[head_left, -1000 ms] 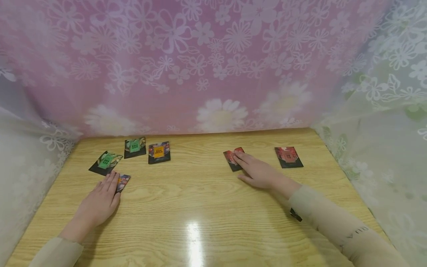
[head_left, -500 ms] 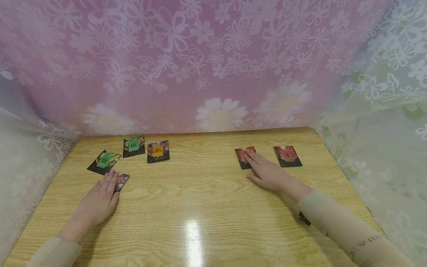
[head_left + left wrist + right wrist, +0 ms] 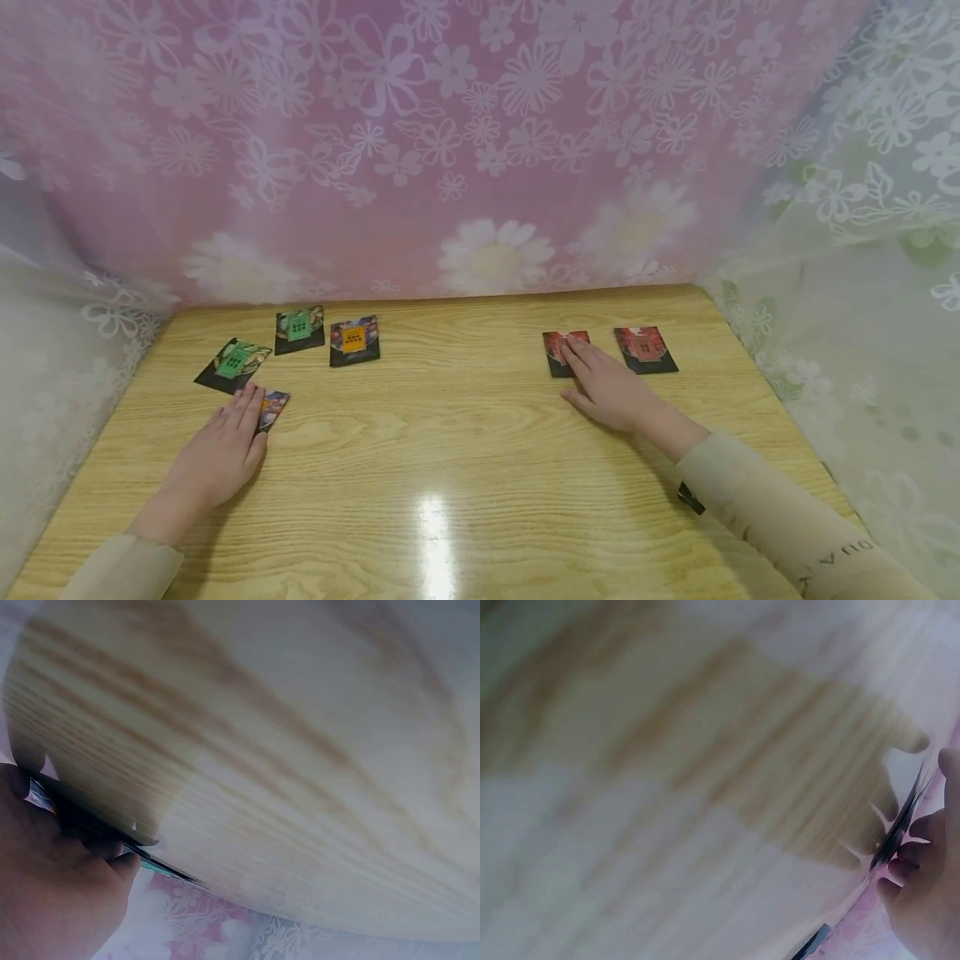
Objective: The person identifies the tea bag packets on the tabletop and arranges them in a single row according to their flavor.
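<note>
- Red packet (image 3: 555,354), head view: since a second ago it has slid toward 3 o'clock, and its slant has straightened. It now lies at about 2 o'clock from the middle of the table (image 3: 465,425).
- The right hand (image 3: 609,387) has travelled with it: fingers fairly straight and laid side by side on the packet, thumb apart toward 9 o'clock.
- The packet is flat, black at its 6 o'clock end and red toward 12, with its middle partly hidden by the fingertips.
- The second red packet (image 3: 646,350) lies at 3 o'clock from it, near but not touching.
- The left hand (image 3: 217,454) has stayed put, straight fingers together over a half-covered orange-labelled packet (image 3: 274,407).
- From that one, a slanted green packet (image 3: 235,364) lies at 10 to 11 o'clock, another green packet (image 3: 300,329) just past 12, and an uncovered orange packet (image 3: 355,340) at 2.
- A pink floral curtain (image 3: 480,167) hangs at 12 o'clock.
- Left wrist view: the palm fills 8 o'clock, fingers over a dark packet edge.
- Right wrist view: the fingers, at 4 o'clock, meet a packet seen edge-on; blurred as this is, the dark edge at 5 o'clock is probably another packet.
</note>
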Demonstrator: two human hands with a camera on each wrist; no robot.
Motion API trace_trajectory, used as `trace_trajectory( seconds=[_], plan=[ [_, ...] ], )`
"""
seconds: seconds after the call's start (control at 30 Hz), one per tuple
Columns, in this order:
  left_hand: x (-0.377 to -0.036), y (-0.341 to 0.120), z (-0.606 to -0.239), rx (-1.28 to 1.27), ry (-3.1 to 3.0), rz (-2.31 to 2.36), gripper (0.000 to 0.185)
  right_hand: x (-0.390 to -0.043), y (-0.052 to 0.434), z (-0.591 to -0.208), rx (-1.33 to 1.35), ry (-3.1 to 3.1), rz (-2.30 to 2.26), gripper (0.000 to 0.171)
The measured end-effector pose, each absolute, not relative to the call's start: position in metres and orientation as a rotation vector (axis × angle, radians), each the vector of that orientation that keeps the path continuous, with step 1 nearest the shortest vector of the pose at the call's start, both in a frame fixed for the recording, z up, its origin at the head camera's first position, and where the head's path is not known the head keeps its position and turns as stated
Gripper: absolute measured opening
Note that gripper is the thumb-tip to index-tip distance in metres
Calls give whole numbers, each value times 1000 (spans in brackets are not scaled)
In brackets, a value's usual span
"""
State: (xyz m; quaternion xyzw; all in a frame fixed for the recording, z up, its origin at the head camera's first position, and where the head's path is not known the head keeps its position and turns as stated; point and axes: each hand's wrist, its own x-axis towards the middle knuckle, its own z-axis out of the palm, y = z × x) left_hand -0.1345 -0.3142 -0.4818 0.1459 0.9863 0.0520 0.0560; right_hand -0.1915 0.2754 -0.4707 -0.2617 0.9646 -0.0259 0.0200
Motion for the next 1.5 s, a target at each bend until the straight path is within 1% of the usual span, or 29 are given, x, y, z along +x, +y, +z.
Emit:
trace_trajectory(
  seconds=[0.43, 0.63, 1.07, 1.27, 1.5],
  plan=[
    [-135, -314, -479, 446, 3001, 152, 69, -207, 277, -474, -873, 3026, -151, 68],
    [-136, -312, -479, 439, 2996, 159, 69, -214, 277, -473, -840, 2980, -192, 64],
    [-136, -314, -478, 425, 2972, 171, 70, -216, 284, -474, -817, 2942, -252, 63],
    [-136, -314, -476, 402, 2937, 286, 71, -216, 287, -473, -810, 2922, -317, 62],
    [-138, -310, -477, 463, 2941, 347, 71, -216, 287, -472, -778, 2905, -401, 63]
  ],
)
